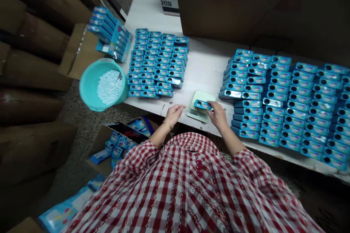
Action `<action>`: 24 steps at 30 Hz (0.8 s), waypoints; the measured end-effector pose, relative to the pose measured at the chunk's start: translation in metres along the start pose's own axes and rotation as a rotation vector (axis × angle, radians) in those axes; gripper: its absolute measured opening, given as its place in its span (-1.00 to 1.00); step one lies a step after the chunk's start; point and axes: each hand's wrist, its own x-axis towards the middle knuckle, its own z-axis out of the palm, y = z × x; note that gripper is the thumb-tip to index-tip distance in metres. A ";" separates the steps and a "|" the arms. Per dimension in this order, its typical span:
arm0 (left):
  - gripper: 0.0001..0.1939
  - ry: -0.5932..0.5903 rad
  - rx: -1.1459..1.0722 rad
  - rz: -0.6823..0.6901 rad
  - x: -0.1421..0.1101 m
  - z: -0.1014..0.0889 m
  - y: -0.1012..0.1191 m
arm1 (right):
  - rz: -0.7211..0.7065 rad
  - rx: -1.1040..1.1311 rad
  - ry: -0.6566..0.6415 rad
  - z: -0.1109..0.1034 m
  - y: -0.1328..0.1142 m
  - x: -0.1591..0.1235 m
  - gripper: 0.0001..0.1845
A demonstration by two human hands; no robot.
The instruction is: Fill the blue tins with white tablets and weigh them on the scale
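Observation:
My right hand (218, 113) grips the right end of a small blue box (201, 104) with a round hole in its top. That box stands on or just over the pale green weighing scale (204, 97) near the table's front edge; I cannot tell if it rests there. Left of the scale, my left hand (174, 115) is closed, thumb and fingertips pressed together; anything between them is too small to make out. Blue boxes of the same kind stand in rows to the left (156, 63) and in a larger group of rows to the right (284, 105).
A turquoise tub (94, 106) of small white pieces stands left of the white table (203, 58). Behind it is a stack of blue packs (116, 42). A large dark carton (232, 3) blocks the back. An open carton (98, 142) of blue packs sits low at left.

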 end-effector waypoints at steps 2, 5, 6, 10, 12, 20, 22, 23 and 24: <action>-0.68 0.058 -0.063 -0.054 -0.008 -0.017 -0.003 | -0.073 -0.075 -0.035 0.005 -0.013 0.020 -0.63; -0.65 0.179 -0.118 -0.114 -0.018 -0.041 -0.006 | -0.135 -0.117 -0.075 0.025 -0.037 0.052 -0.62; -0.64 0.211 -0.132 -0.125 -0.021 -0.048 -0.007 | -0.143 -0.129 -0.089 0.036 -0.045 0.064 -0.63; -0.61 0.266 -0.176 -0.149 -0.026 -0.064 -0.013 | -0.068 -0.141 -0.146 0.084 -0.067 0.104 -0.62; -0.62 0.271 -0.186 -0.160 -0.024 -0.068 -0.016 | -0.007 -0.093 -0.156 0.103 -0.071 0.114 -0.54; -0.60 0.262 -0.188 -0.163 0.004 -0.080 -0.017 | -0.101 -0.219 0.053 0.030 -0.021 0.071 -0.51; -0.61 0.253 -0.195 -0.164 0.010 -0.079 -0.017 | -0.030 -0.435 0.145 -0.015 0.004 0.048 -0.60; -0.62 0.243 -0.197 -0.169 0.012 -0.076 -0.017 | 0.020 -0.549 0.154 -0.034 0.016 0.037 -0.62; -0.63 0.230 -0.197 -0.176 0.014 -0.072 -0.017 | 0.051 -0.649 0.131 -0.050 0.028 0.029 -0.63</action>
